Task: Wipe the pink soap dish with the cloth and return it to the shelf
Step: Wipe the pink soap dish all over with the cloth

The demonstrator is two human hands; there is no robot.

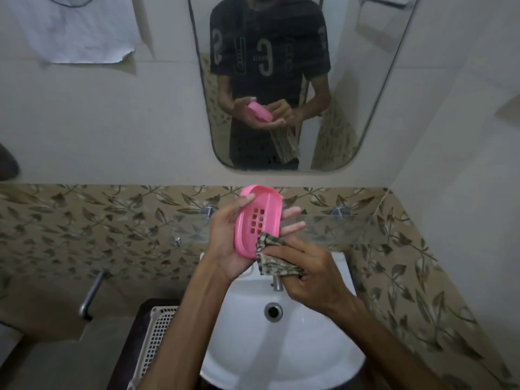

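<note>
While our left hand cups the dish upright, long axis vertical and hollow facing us, our right hand pinches the cloth against its lower rim.

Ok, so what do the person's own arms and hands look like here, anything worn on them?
Both forearms are bare right up to the bottom edge of the view, with no sleeve in sight. The left hand and the right hand wear no gloves, and no rings, watch or bracelet show. In the mirror the person wears a dark short-sleeved T-shirt with pale lettering.
</note>
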